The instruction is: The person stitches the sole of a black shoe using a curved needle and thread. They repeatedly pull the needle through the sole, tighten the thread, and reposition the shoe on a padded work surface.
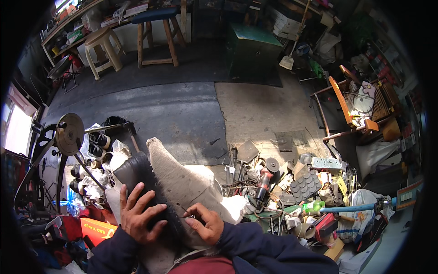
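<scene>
A black shoe (140, 172) lies tilted across my lap, on a pale, worn cloth (186, 181) draped over my legs. My left hand (143, 217) rests on the shoe's side, its fingers spread and stretched out over it. Close to the edge of the sole, my right hand (206, 223) is closed, thumb against the bent fingers. Between them pokes a thin dark metal tool (185, 209), needle-like, its kind too small to make out. Part of the shoe is hidden under my left hand.
A stand with a round plate (70, 134) rises at the left, beside several shoes and plastic bags. An orange box (98, 230) lies near my left arm. Crowded on the right are tools, a red-and-black grinder (263, 182), dark rubber pieces (305, 186) and a green bottle (313, 207).
</scene>
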{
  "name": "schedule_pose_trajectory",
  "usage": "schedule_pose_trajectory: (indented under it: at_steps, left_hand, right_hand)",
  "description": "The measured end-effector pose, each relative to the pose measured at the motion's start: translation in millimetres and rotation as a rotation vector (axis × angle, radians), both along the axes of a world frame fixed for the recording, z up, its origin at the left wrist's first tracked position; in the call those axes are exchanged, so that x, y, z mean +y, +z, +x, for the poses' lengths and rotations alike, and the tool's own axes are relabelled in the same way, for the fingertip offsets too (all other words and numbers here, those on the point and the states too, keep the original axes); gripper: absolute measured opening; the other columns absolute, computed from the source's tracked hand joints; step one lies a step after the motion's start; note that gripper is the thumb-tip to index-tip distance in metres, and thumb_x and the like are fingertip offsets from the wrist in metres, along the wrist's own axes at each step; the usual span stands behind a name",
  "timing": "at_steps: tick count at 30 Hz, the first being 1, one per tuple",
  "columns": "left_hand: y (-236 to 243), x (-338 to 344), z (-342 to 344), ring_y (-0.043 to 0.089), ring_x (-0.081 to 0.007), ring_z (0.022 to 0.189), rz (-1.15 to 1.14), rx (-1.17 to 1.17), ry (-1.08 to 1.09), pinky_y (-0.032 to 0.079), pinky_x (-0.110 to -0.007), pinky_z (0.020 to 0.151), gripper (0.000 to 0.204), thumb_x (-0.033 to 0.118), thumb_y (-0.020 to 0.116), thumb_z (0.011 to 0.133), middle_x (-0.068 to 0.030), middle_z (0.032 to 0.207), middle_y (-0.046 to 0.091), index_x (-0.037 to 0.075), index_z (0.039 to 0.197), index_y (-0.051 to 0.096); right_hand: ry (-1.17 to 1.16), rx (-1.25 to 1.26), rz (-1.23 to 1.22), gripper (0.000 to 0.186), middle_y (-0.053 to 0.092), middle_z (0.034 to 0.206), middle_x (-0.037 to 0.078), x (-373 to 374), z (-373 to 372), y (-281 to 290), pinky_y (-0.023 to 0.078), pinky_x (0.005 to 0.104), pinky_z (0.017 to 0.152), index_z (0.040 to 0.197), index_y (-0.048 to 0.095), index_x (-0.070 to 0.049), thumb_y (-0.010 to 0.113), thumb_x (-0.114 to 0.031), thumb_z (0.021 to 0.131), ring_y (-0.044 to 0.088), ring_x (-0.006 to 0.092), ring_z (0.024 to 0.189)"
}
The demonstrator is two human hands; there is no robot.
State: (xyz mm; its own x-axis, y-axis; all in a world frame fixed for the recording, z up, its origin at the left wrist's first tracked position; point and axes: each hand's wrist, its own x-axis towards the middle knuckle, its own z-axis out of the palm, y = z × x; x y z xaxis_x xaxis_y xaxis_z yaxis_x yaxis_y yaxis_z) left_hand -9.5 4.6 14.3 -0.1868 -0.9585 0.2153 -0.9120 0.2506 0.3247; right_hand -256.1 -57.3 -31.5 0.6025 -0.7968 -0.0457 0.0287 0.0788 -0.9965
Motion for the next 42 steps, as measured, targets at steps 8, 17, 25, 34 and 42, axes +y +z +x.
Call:
schedule_pose_trajectory:
  at_steps: [8, 17, 25, 34, 42]
  left_hand:
    - [0, 1, -3, 0.044, -0.0388, 0.146, -0.017, 0.057, 0.048, 0.011, -0.064, 0.126, 0.036, 0.031, 0.081, 0.082, -0.0109, 0.133, 0.066, 0.018, 0.115, 0.077]
    - [4, 3, -21, 0.041, -0.0366, 0.149, 0.027, 0.132, 0.120, 0.016, -0.065, 0.121, 0.033, 0.025, 0.089, 0.073, -0.0060, 0.126, 0.069, 0.032, 0.104, 0.082]
    - [4, 1, -25, 0.043, -0.0373, 0.147, 0.012, 0.195, 0.130, 0.017, -0.067, 0.119, 0.017, 0.017, 0.086, 0.076, -0.0039, 0.122, 0.071, 0.024, 0.090, 0.080]
    - [7, 1, -31, 0.044, -0.0392, 0.146, 0.002, 0.232, 0.172, 0.017, -0.064, 0.121, 0.013, 0.007, 0.080, 0.078, -0.0086, 0.122, 0.072, 0.012, 0.088, 0.073]
    - [4, 2, -31, 0.048, -0.0377, 0.144, -0.038, 0.292, 0.209, 0.021, -0.068, 0.118, 0.014, 0.006, 0.075, 0.078, -0.0094, 0.120, 0.072, 0.010, 0.091, 0.070]
  right_hand:
    - [0.192, 0.105, 0.188, 0.018, 0.067, 0.090, 0.001, -5, -9, -9, 0.045, 0.0258, 0.071, 0.113, 0.063, -0.003, 0.065, -0.019, 0.105, 0.058, 0.0052, 0.082]
    - [0.231, -0.196, 0.199, 0.025, 0.069, 0.104, 0.004, 6, -5, -7, 0.049, 0.0262, 0.087, 0.124, 0.065, -0.001, 0.066, -0.016, 0.105, 0.061, 0.0080, 0.096]
    - [0.299, -0.073, 0.087, 0.029, 0.070, 0.108, 0.006, 4, -8, 8, 0.049, 0.0272, 0.088, 0.128, 0.065, 0.000, 0.066, -0.017, 0.105, 0.062, 0.0097, 0.097]
    - [0.164, 0.074, 0.133, 0.031, 0.067, 0.101, 0.004, 3, -7, 12, 0.049, 0.0272, 0.085, 0.134, 0.061, -0.003, 0.056, -0.020, 0.109, 0.061, 0.0108, 0.092]
    - [0.312, 0.308, -0.111, 0.029, 0.072, 0.096, 0.014, -17, -31, 19, 0.054, 0.0341, 0.082, 0.132, 0.057, -0.003, 0.061, -0.010, 0.103, 0.071, 0.0256, 0.087]
